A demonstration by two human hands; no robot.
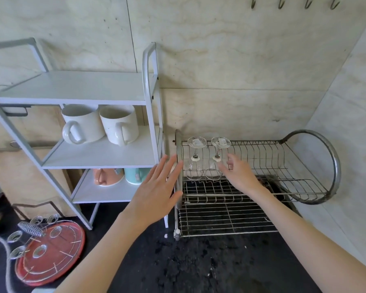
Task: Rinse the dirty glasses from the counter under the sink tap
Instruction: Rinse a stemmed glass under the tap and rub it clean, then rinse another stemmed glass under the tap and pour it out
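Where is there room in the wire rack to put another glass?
The dish rack's upper tier is bare to the right of the two upside-down wine glasses, all the way to the round end hoop. The lower tier is bare too. The crowded spot is the left end, where the right hand reaches beside the glasses and the left hand hovers.

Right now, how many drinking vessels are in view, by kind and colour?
Stemmed glasses, upside down in the dish rack: 2 (left glass, right glass)
White mugs: 2 ()
Pink mug: 1
Pale green mug: 1
Total: 6
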